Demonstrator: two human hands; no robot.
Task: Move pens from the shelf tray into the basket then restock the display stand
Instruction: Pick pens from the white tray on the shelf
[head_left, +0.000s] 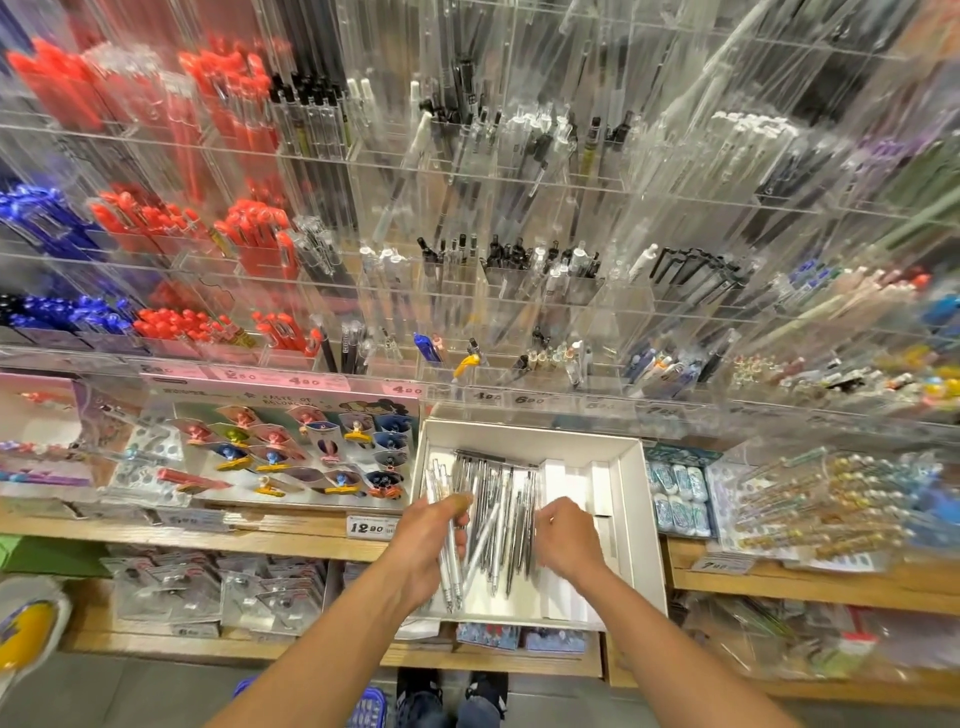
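A white shelf tray (636, 499) sits on the wooden shelf in front of me and holds several silver and white pens (498, 519). My left hand (431, 535) grips a bunch of white pens (451, 577) at the tray's left side, thumb on top. My right hand (563, 538) has its fingers curled over the silver pens in the tray's middle. A blue basket (369, 706) shows on the floor between my arms, mostly hidden. The clear acrylic display stand (467, 234) rises behind the tray, its compartments holding red, blue, black and clear pens.
A card of novelty clips (291, 452) lies left of the tray, packs of erasers (678, 493) and beaded pens (810, 499) to the right. Price tags run along the shelf edge (369, 527). Lower shelves hold packaged goods. My shoes (452, 696) stand on the grey floor.
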